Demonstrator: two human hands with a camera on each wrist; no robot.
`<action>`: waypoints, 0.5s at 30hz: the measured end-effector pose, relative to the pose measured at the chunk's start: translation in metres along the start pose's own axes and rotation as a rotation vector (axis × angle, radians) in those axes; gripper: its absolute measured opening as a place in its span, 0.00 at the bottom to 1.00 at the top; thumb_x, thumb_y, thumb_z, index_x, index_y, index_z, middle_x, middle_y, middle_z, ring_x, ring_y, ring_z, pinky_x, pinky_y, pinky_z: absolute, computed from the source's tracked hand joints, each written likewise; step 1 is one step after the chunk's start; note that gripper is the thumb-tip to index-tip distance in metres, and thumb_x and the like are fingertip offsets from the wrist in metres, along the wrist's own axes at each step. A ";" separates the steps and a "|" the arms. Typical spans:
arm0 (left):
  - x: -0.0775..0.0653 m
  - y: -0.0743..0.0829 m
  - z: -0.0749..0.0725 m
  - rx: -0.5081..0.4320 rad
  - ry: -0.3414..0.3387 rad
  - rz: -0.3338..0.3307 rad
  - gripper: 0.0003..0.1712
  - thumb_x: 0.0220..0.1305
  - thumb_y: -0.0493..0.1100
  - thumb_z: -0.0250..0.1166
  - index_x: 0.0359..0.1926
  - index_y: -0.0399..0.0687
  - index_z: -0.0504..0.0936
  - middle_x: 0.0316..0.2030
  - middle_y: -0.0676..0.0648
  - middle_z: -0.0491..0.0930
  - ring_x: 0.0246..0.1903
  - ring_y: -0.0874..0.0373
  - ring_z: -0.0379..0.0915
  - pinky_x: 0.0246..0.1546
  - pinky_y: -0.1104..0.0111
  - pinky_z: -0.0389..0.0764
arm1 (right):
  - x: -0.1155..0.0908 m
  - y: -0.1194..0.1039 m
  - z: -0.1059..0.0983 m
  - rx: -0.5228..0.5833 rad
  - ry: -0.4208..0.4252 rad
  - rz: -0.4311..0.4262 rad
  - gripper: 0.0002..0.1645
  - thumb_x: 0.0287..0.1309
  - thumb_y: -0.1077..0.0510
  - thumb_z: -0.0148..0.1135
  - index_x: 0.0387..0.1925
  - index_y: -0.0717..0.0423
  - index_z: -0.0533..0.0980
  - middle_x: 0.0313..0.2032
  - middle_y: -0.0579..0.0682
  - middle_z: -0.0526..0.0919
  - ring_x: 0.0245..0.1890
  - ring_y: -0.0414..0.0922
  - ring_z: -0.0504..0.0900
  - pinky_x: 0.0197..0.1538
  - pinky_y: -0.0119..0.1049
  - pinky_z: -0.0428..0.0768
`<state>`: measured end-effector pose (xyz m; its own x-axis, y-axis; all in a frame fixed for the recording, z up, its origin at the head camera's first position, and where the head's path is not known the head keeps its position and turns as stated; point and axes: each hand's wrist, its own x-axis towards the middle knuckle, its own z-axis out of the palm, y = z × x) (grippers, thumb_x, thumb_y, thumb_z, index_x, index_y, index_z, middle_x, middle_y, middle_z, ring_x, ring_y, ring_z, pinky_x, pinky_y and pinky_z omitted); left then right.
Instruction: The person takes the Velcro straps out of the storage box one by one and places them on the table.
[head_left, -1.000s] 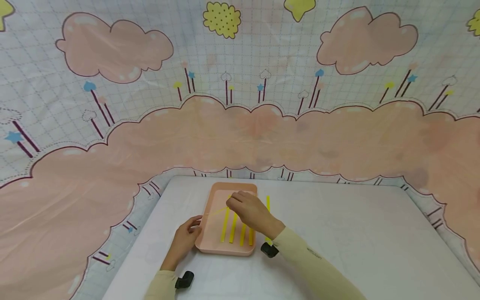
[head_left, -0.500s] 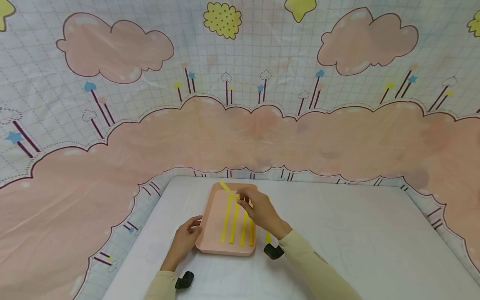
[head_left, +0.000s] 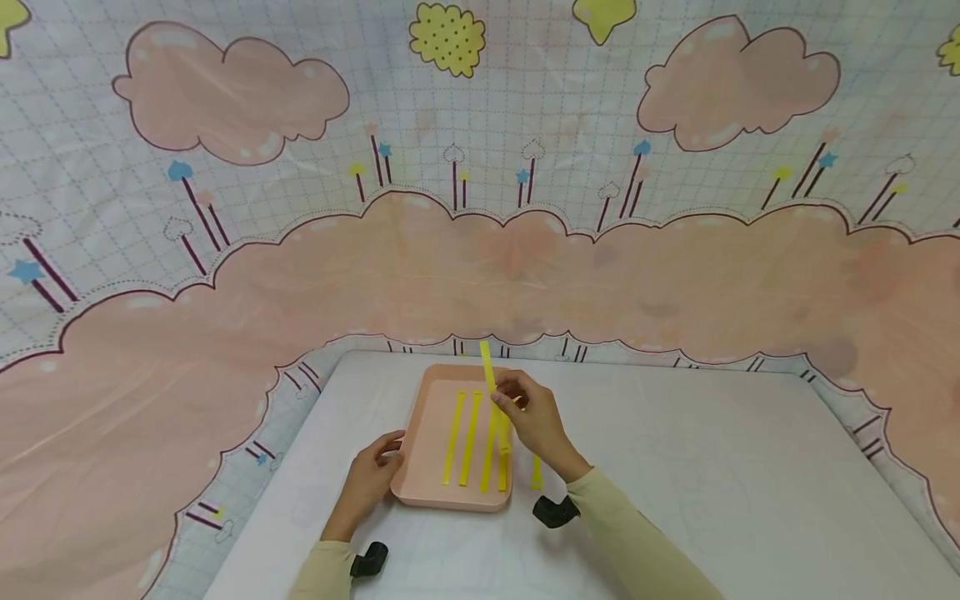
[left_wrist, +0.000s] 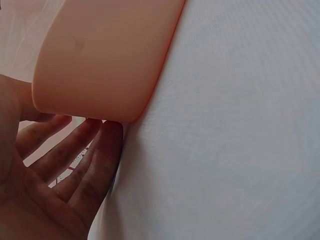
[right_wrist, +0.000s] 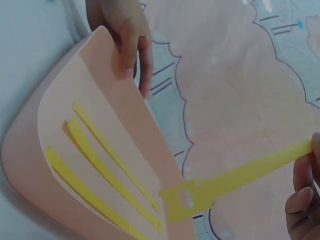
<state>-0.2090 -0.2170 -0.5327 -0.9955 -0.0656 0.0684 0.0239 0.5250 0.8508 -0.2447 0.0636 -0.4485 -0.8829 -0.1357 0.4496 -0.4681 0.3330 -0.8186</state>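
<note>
A yellow slotted cable tie strap (head_left: 487,363) is pinched in my right hand (head_left: 538,421), above the right side of the pink tray (head_left: 420,467). In the right wrist view, the strap's wide slotted head (right_wrist: 186,199) points away from the fingertips. Several similar yellow straps (head_left: 452,442) lie side by side in the tray. My left hand (head_left: 369,475) grips the tray's left edge. Its thumb lies over the rim and its fingers lie against the outer wall (left_wrist: 95,65).
Another yellow strap (head_left: 536,473) lies on the white table (head_left: 712,483) just right of the tray, partly hidden by my right hand. A cloud-patterned cloth (head_left: 525,267) hangs behind the table.
My right hand has moved right with the strap, which has swung from slanting left to nearly upright. The left hand and the tray have stayed in place.
</note>
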 end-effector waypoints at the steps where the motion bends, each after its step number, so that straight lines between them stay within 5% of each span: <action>1: 0.000 0.000 0.000 -0.002 0.000 0.001 0.24 0.67 0.35 0.59 0.64 0.46 0.75 0.55 0.37 0.79 0.52 0.44 0.79 0.48 0.57 0.82 | -0.001 0.001 -0.001 0.035 -0.002 0.020 0.10 0.63 0.57 0.64 0.45 0.53 0.79 0.34 0.50 0.84 0.33 0.39 0.81 0.36 0.28 0.77; 8: 0.000 0.000 0.000 -0.004 0.003 0.008 0.24 0.67 0.34 0.60 0.64 0.45 0.75 0.55 0.36 0.80 0.51 0.44 0.80 0.46 0.59 0.82 | -0.005 -0.006 -0.015 0.291 -0.037 0.284 0.12 0.64 0.63 0.60 0.49 0.62 0.75 0.36 0.55 0.80 0.32 0.40 0.77 0.34 0.31 0.76; 15: 0.000 -0.001 -0.001 0.001 0.005 0.016 0.24 0.67 0.35 0.60 0.64 0.46 0.75 0.54 0.36 0.80 0.50 0.44 0.80 0.45 0.60 0.82 | -0.010 0.009 -0.021 0.329 -0.008 0.323 0.12 0.64 0.62 0.62 0.47 0.62 0.75 0.34 0.49 0.78 0.29 0.38 0.77 0.31 0.30 0.74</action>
<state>-0.2087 -0.2185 -0.5325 -0.9945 -0.0618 0.0844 0.0394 0.5265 0.8493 -0.2391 0.0880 -0.4531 -0.9852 -0.0812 0.1511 -0.1551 0.0458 -0.9868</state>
